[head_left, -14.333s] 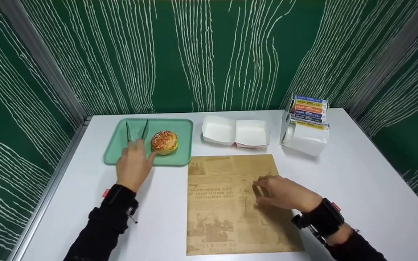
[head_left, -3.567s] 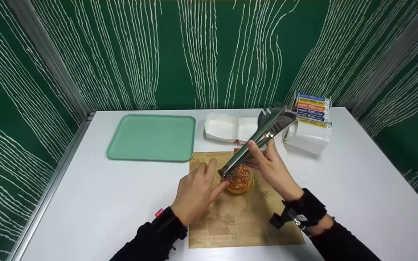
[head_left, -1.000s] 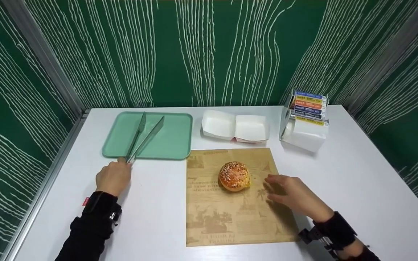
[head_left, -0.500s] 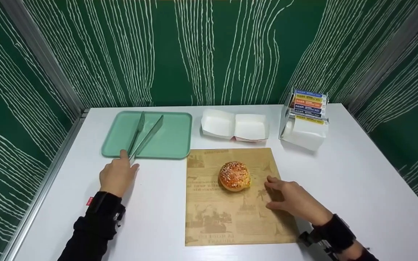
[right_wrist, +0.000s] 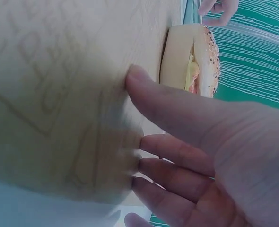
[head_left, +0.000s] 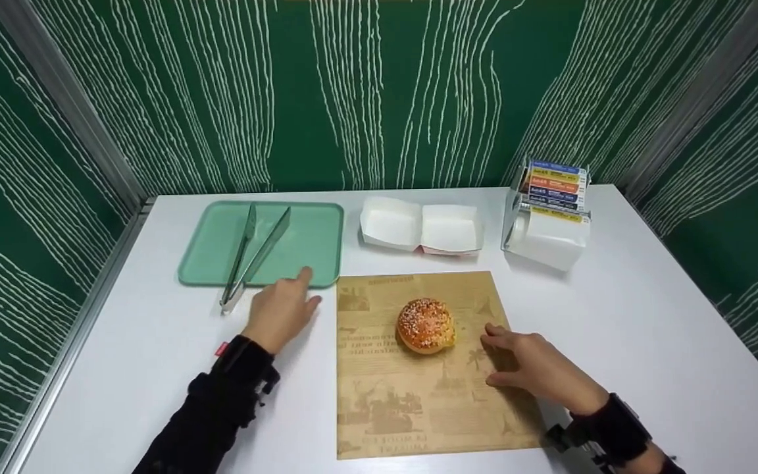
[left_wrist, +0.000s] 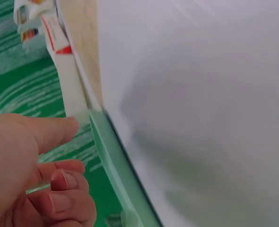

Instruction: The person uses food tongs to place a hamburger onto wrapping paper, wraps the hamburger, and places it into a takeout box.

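A sesame-topped burger [head_left: 426,326] sits on the brown printed wrapping paper [head_left: 385,382]; the right wrist view shows the filling in the burger's [right_wrist: 191,71] side. To its right, my right hand [head_left: 537,365] hangs with thumb and fingers spread, the fingertips at the paper; whether they touch cannot be told. My left hand [head_left: 280,313] is beside the front right edge of the green tray [head_left: 313,237], index finger stretched out, holding nothing. Metal tongs [head_left: 257,257] lie on the tray, their hinged end sticking out over its front edge, left of my left hand.
A white clamshell box [head_left: 420,227] stands unfolded behind the paper. At the back right is a rack [head_left: 550,210] with coloured label strips and a white roll. Green walls with white lines [head_left: 379,99] enclose the table's back and sides.
The burger went from tray to paper, carried earlier by the tongs. My left hand has let go of the tongs on the tray and moved right. Over the last second the right hand barely moved.
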### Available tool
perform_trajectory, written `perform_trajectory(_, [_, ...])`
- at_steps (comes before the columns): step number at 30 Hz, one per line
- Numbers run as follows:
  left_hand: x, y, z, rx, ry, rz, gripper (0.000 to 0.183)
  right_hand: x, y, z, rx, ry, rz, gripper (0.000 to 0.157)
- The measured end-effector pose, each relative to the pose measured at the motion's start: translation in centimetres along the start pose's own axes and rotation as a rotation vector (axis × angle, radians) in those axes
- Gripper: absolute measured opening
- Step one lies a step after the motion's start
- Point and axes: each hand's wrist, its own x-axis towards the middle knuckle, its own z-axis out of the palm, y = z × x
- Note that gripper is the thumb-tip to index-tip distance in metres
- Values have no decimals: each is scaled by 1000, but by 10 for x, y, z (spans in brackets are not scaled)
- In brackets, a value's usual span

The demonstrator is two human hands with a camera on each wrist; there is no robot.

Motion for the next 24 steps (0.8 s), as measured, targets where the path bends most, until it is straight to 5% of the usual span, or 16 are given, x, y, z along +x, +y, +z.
perform_trajectory(9, [18,23,27,3,1,129,16,-2,-2,1,31,-25,49,69])
perform_trajectory(17, [24,28,37,45,-50,122,20,-4,-3,3,30,-17,57,69])
perform_trajectory(24, [27,31,37,-10,-30,126,17,-7,-2,2,15,-16,56,69])
